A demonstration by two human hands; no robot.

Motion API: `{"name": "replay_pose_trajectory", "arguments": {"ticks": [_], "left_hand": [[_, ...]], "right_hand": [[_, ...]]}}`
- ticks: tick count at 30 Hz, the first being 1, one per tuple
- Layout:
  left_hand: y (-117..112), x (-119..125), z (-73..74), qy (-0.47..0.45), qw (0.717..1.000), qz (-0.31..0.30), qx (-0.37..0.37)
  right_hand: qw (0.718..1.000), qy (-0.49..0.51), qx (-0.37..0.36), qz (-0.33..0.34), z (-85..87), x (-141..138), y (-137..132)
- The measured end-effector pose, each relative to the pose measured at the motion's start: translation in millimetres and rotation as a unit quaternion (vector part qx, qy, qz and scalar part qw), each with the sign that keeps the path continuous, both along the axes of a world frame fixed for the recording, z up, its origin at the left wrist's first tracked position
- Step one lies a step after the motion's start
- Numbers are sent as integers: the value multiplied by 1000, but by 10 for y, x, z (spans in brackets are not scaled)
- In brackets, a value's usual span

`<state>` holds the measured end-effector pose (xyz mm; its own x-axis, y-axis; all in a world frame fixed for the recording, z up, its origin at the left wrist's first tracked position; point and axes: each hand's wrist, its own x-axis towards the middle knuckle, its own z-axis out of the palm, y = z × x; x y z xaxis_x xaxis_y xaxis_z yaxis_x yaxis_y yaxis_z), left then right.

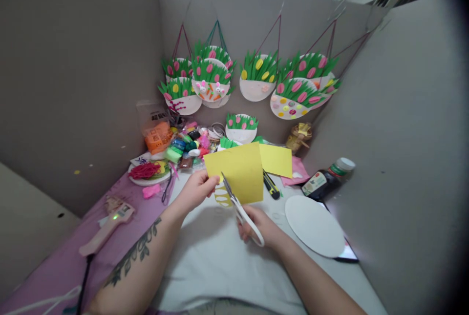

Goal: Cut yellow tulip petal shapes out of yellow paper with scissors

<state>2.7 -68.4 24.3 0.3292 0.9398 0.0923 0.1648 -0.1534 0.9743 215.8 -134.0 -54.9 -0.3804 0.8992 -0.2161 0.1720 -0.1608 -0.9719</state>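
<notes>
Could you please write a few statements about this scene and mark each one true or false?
1. The left hand grips a yellow sheet while the right hand holds scissors. True.
2. The yellow sheet is whole, with nothing cut out of it. False: rounded gaps show at its lower left.
3. A pink corded tool lies to the left of both hands. True.
4. The scissors have black handles. False: the scissors have white ones.
5. A white disc lies to the right of the right hand. True.

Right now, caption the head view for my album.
Right hand holding scissors to yellow paper gripped by the left hand, decorated plates hanging behind.
</notes>
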Motion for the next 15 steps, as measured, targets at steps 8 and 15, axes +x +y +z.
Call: {"name": "replay_pose_trajectory", "arguments": {"ticks": [8, 15], "left_hand": [[41, -51, -33, 14, 999, -30, 4], [37, -27, -33, -7, 999, -8, 45]], "right_hand": [[998, -54, 10, 14, 83, 56, 18], [998, -58, 13, 12, 66, 59, 9]]}}
